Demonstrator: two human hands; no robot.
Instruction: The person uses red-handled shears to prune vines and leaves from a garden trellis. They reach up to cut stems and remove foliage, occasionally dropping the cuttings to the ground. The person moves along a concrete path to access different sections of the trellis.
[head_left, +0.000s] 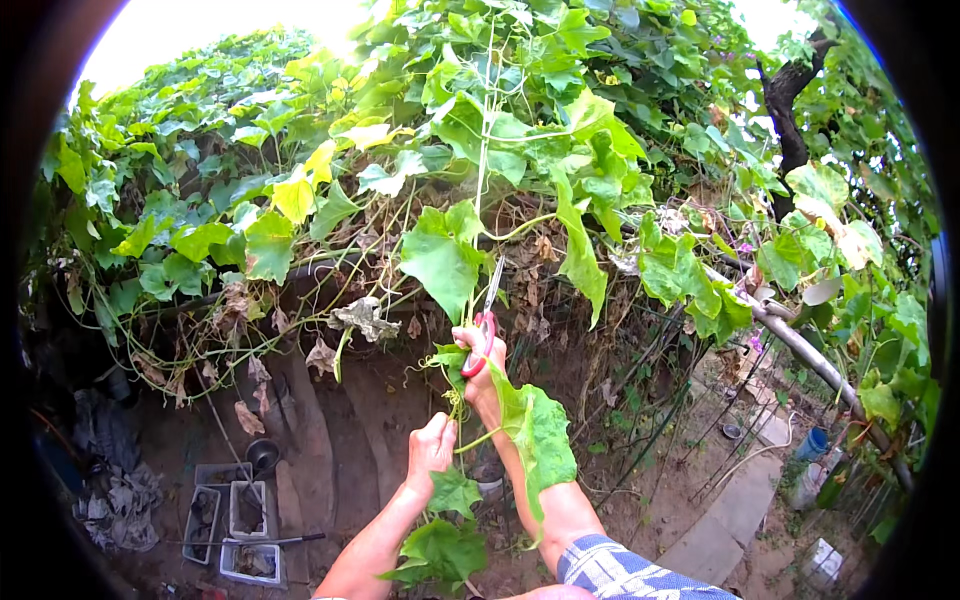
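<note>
My right hand [486, 372] is closed on a pair of scissors [487, 325] with red handles. Their blades point up and appear close together. A long green vine [482, 180] runs down from the foliage to that hand, and the fingers seem to press on it too. Lower and to the left, my left hand [430, 448] pinches the same vine near some curled tendrils. Broad green leaves hang off it: one large leaf [440, 255] above the hands, another leaf [540, 445] over my right forearm, and a lower leaf [440, 552] between my arms.
Dense vines [200, 190] cover a support ahead, with dried leaves [362, 318] beneath. A pole [800, 345] slopes down at the right, and a dark trunk [788, 100] rises behind. White trays [250, 560] sit on the soil at left; a paved path [730, 510] lies at right.
</note>
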